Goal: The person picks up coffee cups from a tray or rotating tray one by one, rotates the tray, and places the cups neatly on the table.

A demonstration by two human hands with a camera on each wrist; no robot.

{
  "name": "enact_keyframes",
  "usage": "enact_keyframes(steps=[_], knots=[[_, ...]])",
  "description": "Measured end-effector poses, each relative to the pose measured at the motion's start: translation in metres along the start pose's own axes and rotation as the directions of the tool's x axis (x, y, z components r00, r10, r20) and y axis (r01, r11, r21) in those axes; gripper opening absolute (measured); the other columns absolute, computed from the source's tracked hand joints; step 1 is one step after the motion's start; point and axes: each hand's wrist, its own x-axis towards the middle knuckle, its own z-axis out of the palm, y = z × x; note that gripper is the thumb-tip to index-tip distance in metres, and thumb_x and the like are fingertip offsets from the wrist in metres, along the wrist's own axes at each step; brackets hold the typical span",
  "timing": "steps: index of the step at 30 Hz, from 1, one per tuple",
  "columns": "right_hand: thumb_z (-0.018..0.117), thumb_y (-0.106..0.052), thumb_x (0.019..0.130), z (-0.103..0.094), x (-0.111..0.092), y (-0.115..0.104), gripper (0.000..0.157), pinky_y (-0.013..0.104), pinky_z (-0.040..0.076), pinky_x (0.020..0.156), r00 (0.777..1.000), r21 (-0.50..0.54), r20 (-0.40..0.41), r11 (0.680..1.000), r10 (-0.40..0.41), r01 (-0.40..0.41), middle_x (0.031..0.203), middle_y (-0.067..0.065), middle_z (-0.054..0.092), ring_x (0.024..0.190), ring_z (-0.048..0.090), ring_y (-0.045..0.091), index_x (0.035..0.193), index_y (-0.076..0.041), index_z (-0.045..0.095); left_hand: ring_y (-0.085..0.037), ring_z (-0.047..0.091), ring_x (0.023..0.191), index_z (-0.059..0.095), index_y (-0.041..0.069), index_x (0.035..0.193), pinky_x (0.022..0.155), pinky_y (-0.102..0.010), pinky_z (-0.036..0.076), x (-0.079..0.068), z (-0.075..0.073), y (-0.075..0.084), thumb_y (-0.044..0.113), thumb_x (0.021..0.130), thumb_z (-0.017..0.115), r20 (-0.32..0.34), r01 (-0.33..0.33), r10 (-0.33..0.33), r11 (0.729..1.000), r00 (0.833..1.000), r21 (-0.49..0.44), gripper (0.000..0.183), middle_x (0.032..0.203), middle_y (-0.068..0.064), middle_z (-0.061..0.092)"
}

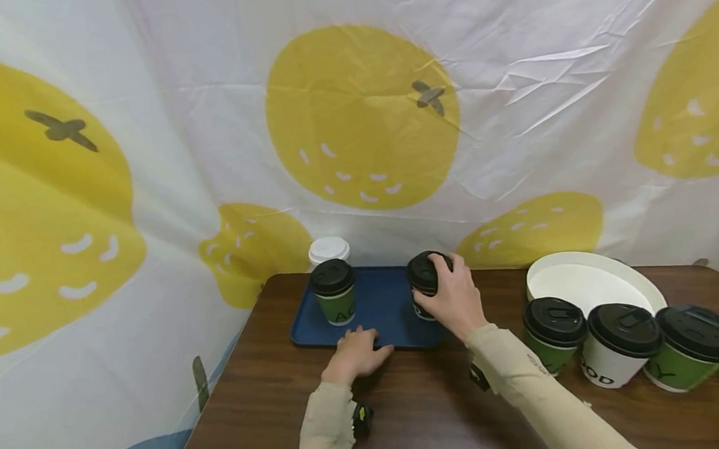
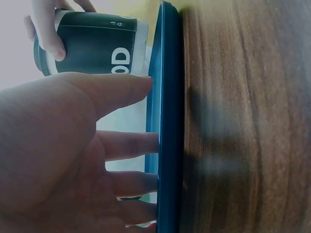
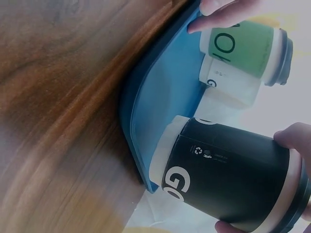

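My right hand (image 1: 455, 302) grips a black paper cup (image 3: 228, 170) with a black lid from above, fingers and thumb around its lid end. The cup stands upright at the right end of a blue tray (image 1: 380, 299), its base close over the tray in the right wrist view. My left hand (image 1: 357, 355) reaches to the tray's near edge, fingers extended, fingertips right at the rim. A green paper cup (image 1: 338, 306) with a black lid stands on the tray's left side. Behind it is a white cup with a white lid (image 1: 328, 248), partly hidden.
To the right stand several lidded cups, among them a green one (image 1: 550, 352), a white one (image 1: 607, 364) and another green one (image 1: 679, 369). Behind them lies a round white shallow container (image 1: 564, 280). A lemon-print cloth (image 1: 485, 146) hangs behind the brown wooden table (image 1: 259, 398).
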Motion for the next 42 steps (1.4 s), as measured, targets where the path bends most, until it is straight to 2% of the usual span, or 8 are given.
enact_keyframes(steps=[8,14,27,42], knots=[[0.083,-0.032,0.084,-0.013,-0.008,-0.003,0.065,0.065,0.058,0.083,1.000,0.012,0.021,1.000,-0.005,0.005,0.144,0.028,0.048,0.122,0.058,0.048,0.140,-0.011,0.056,-0.053,0.049,0.137,0.065,-0.004,0.134,0.114,-0.065,0.039,-0.001,-0.001,0.001,0.036,0.100,0.064,-0.001,0.004,-0.004,1.000,1.000,-0.001,0.052,0.145,-0.033,0.056],[0.083,-0.032,0.084,-0.022,-0.016,-0.008,0.066,0.062,0.059,0.084,1.000,0.007,0.008,1.000,-0.026,0.025,0.142,0.027,0.049,0.119,0.060,0.047,0.140,-0.011,0.056,-0.053,0.048,0.138,0.064,-0.005,0.135,0.114,-0.065,0.038,-0.001,0.000,0.002,0.036,0.100,0.064,0.009,0.012,-0.012,1.000,1.000,0.003,0.053,0.146,-0.033,0.055],[0.086,-0.032,0.081,-0.043,-0.036,-0.013,0.069,0.060,0.059,0.084,0.999,0.025,-0.013,0.999,-0.046,0.046,0.138,0.025,0.052,0.114,0.062,0.044,0.140,-0.013,0.057,-0.053,0.050,0.135,0.064,-0.005,0.134,0.113,-0.065,0.039,-0.001,0.000,0.003,0.036,0.100,0.064,-0.014,0.007,-0.007,1.000,1.000,0.010,0.053,0.143,-0.033,0.057],[0.089,-0.031,0.076,-0.051,-0.053,-0.006,0.069,0.057,0.059,0.080,0.996,0.007,-0.058,0.998,-0.062,0.063,0.133,0.023,0.055,0.107,0.065,0.042,0.135,-0.013,0.061,-0.052,0.053,0.131,0.065,-0.006,0.131,0.110,-0.065,0.041,0.000,0.000,0.003,0.035,0.099,0.065,-0.016,-0.012,0.012,1.000,1.000,0.008,0.052,0.137,-0.032,0.060]])
